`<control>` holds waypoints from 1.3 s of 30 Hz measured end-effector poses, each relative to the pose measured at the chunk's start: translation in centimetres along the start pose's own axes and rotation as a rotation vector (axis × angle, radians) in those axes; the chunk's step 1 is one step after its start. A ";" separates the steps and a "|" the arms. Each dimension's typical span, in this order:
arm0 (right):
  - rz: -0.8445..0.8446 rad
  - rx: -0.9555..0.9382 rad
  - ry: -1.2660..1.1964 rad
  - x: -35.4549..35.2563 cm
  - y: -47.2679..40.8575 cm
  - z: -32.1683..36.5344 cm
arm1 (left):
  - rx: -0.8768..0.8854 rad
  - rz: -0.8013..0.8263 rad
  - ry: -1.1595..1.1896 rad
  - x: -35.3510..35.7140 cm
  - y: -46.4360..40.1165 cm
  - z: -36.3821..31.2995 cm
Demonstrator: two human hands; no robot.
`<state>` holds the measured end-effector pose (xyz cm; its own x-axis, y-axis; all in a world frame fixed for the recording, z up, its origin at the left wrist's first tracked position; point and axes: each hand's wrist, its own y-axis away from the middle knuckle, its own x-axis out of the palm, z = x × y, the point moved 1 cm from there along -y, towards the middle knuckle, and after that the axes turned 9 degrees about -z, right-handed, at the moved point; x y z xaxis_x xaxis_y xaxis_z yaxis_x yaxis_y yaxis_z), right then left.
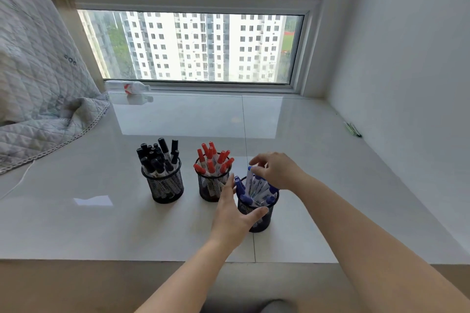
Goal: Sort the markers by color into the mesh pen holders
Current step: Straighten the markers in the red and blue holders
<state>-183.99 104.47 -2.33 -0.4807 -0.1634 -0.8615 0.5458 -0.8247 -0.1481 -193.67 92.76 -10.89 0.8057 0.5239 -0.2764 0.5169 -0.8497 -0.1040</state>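
Three black mesh holders stand in a row on the white sill. The left holder [166,188] is packed with black markers [157,157], and the middle holder [209,189] with red markers [213,159]. The right holder [262,223], nearest me, contains blue markers [256,185]. My left hand [231,213] grips this right holder, thumb across its front rim and fingers up its left side. My right hand [277,170] hovers over the same holder, fingertips pinching the top of an upright blue marker [250,173] that stands among the others.
A plastic bottle [127,87] lies by the window at the back left. A quilted blanket [38,84] spills onto the sill's left side, with a white cable [23,178] below it. A few pens [352,129] lie against the right wall. The sill's front edge [127,260] runs below my arms.
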 end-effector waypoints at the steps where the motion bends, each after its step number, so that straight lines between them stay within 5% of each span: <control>1: 0.029 0.006 0.016 0.0 -0.2 0.1 | -0.015 0.012 0.014 0.1 -0.2 0.1; 12: 0.221 0.007 0.155 0.1 -0.1 -0.1 | -0.013 0.060 0.029 0.5 -1.1 0.2; 23: -0.390 0.058 -0.369 -3.3 1.0 -1.2 | 0.002 0.076 -0.037 0.6 -1.6 0.3; 28: -0.601 0.279 -0.798 -4.5 1.8 -1.9 | -0.011 0.098 -0.035 0.5 -1.6 0.4; 34: -0.380 0.639 -1.528 -4.1 2.5 -1.3 | -0.009 0.094 -0.048 0.5 -1.8 0.3; 39: -0.258 0.530 -1.444 -3.4 2.9 -0.8 | -0.023 0.092 -0.059 0.6 -1.8 0.4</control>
<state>-180.26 103.04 -0.25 -0.9178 -0.0983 0.3848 0.2012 -0.9504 0.2371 -194.21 94.54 -11.23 0.8319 0.4390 -0.3395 0.4488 -0.8920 -0.0536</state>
